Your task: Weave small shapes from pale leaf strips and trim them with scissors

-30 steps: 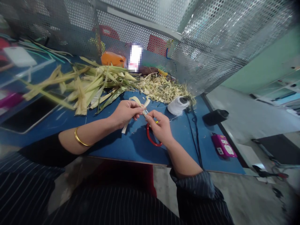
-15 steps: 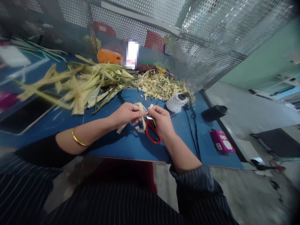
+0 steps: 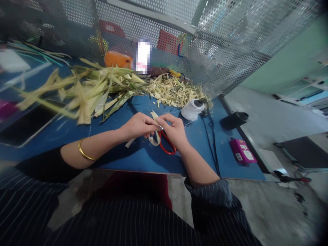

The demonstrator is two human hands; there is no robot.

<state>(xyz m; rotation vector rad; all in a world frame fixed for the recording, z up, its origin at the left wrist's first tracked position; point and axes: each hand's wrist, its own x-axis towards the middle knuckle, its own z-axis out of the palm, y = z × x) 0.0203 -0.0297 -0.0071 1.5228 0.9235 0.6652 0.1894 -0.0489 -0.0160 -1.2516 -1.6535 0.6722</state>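
Observation:
Over the blue table, my left hand pinches a pale strip of husk that curls down below the fingers. My right hand meets it fingertip to fingertip, closed on the same husk strip, whose upper end pokes up between the hands. Red-handled scissors lie just under my right hand, their blades mostly hidden by the fingers. A cone of white thread stands just beyond my right hand.
Long corn husks pile up at the left, with a heap of shredded husk behind my hands. A black cylinder and a purple packet sit at right. Metal mesh rises along the back.
My right fingers have shifted slightly left, closer to the left ones, and the strip's upper end now leans differently. The view has tilted a little.

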